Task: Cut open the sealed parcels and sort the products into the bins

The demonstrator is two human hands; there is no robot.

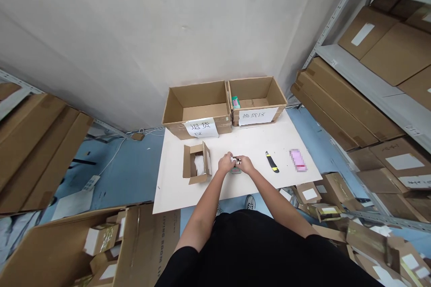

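My left hand (225, 163) and my right hand (245, 165) meet over the middle of the white table. Their fingers are closed around a small white-and-dark item (235, 160), mostly covered and too small to name. Just below it on the table lies a small green-and-pink box (235, 170), partly hidden by my hands. To the left stands an opened cardboard box (186, 163), its flaps up and white packing material (200, 164) inside. A black-and-yellow utility knife (272, 162) lies right of my right hand, and farther right is a blurred pink item (298, 160).
Two large open cartons with handwritten paper labels, a left one (180, 131) and a right one (281, 98), line the table's (168, 193) back edge. A small green box (236, 102) sits in the right one. Shelves with cartons (336, 103) flank the right side; loose boxes (333, 188) crowd the floor.
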